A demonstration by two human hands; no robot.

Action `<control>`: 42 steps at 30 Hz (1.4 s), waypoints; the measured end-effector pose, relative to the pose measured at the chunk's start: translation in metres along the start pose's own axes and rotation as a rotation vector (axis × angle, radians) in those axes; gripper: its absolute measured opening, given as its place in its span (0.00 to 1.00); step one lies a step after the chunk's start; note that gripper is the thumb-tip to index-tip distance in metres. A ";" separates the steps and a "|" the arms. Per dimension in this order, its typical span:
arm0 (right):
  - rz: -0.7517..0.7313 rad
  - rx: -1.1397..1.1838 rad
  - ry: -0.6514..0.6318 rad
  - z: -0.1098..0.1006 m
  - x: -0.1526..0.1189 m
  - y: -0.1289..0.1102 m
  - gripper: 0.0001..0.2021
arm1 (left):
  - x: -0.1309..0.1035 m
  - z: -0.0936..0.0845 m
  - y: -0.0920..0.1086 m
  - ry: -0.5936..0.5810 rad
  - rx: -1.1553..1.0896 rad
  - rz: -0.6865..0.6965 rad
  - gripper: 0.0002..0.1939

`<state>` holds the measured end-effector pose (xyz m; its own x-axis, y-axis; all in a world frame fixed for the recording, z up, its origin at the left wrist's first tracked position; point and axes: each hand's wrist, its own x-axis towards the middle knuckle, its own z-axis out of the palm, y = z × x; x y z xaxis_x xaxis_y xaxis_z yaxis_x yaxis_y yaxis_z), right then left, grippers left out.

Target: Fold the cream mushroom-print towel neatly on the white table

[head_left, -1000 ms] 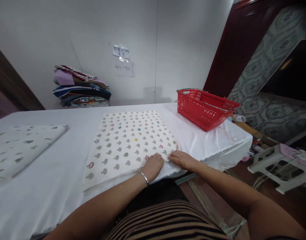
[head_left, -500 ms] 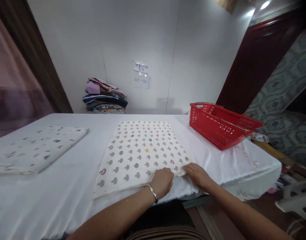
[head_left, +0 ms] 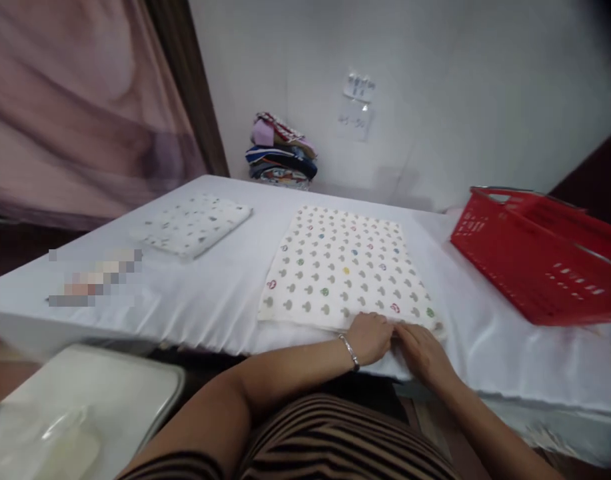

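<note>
Head: left hand [head_left: 370, 339] and right hand [head_left: 425, 352] touch cloth [head_left: 335, 283]; sheet [head_left: 354, 121] (blurry) reads "45-50".

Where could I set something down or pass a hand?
Bare white cloth shows between the spotted fabric and the mushroom fabric, and again between the latter and the red basket. It's crowded at the mushroom fabric's near edge, where left hand and right hand sit close.

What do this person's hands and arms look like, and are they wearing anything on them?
Both are ungloved human hands. The left hand has a slim, silvery bracelet at its wrist; the right hand shows no jewellery. Both forearms are bare. A black-and-tan striped sleeve shows on the left arm; the right one is out of view.
</note>
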<state>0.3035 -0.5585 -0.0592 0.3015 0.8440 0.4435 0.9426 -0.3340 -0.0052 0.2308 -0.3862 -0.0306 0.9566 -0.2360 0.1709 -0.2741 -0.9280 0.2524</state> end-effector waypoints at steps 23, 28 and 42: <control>-0.028 0.067 -0.061 -0.008 0.000 0.016 0.15 | -0.087 -0.031 -0.065 0.157 0.321 -0.247 0.09; -0.040 0.048 -0.098 -0.012 0.006 0.010 0.15 | -0.118 -0.039 -0.093 0.230 0.333 -0.306 0.10; 0.020 -0.044 -0.283 -0.027 0.016 -0.015 0.11 | -0.131 -0.058 -0.105 0.140 0.177 -0.057 0.13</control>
<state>0.2906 -0.5517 -0.0276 0.3541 0.9184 0.1762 0.9307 -0.3646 0.0297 0.1287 -0.2408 -0.0248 0.9437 -0.1511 0.2943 -0.1867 -0.9776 0.0968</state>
